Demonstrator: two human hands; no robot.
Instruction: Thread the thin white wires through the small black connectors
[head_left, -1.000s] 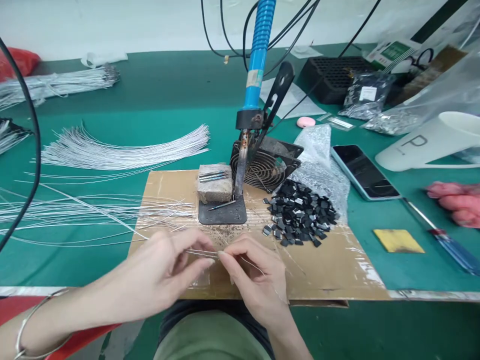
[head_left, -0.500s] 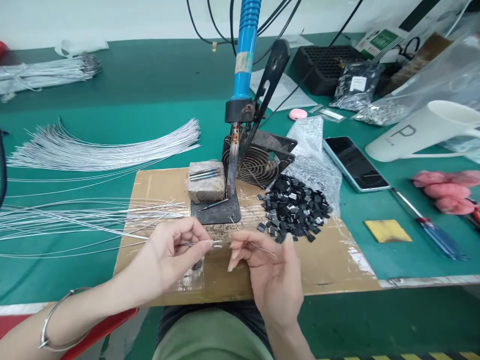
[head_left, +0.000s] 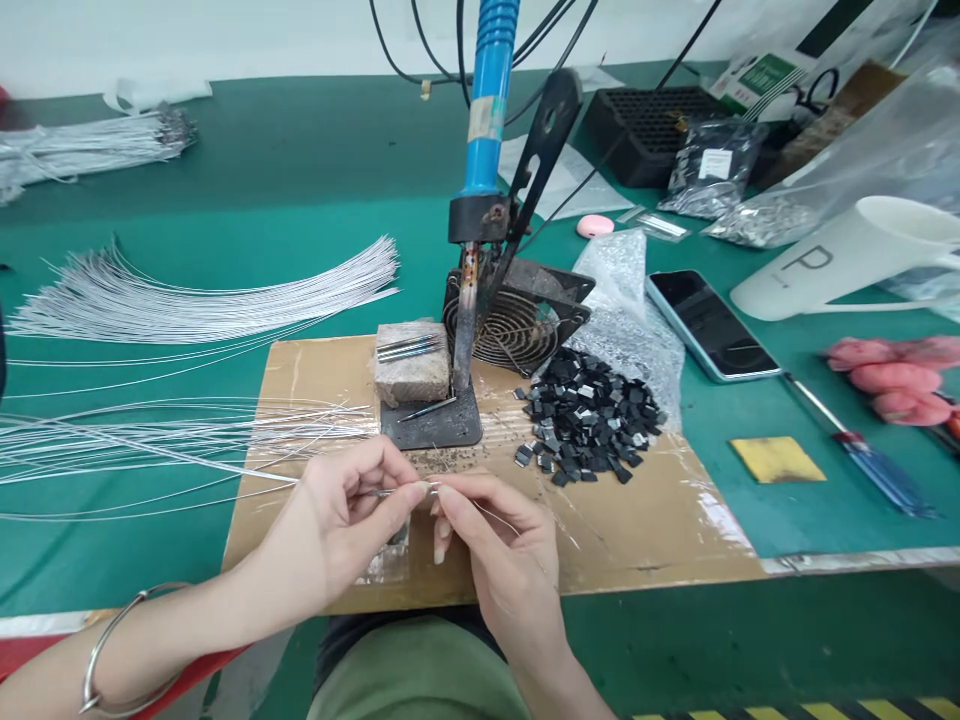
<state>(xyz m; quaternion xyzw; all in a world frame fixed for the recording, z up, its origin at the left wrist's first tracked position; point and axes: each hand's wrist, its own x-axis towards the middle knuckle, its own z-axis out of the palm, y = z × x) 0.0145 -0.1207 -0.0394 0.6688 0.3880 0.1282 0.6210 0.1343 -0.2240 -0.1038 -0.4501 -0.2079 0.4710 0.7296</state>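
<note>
1. Several thin wires (head_left: 433, 487) are at the fingertips of both hands, over the near part of the cardboard sheet (head_left: 637, 530); on my feed the fingers hide too much for me to count them.
2. My left hand (head_left: 341, 520): thumb tip and forefinger pinched together on the wires, no visible gap, over the sheet's near left part.
3. My right hand (head_left: 510, 560): thumb and forefinger closed at the wire ends, tips just beside the left hand's, other fingers curled below. One fine strand runs along its fingers. How firm the pinch is, I cannot tell.
4. On the sheet, beyond both hands: a grey block (head_left: 409, 383) bearing slim metal pieces, resting at a black plate (head_left: 454, 425). What looks like a soldering iron (head_left: 485, 165) stands with its tip at the plate.
5. Sheet's far edge: a round-grilled fan (head_left: 517, 330), tilted; on the sheet's right part, a heap of small black parts (head_left: 592, 415).
6. Left of the sheet: loose white wires (head_left: 322, 428), ends overlapping it; farther back, a fanned bundle (head_left: 225, 312).
7. Right of the sheet: phone (head_left: 712, 325), yellow pad (head_left: 776, 460), blue-handled tool (head_left: 885, 480), white mug (head_left: 847, 255).
</note>
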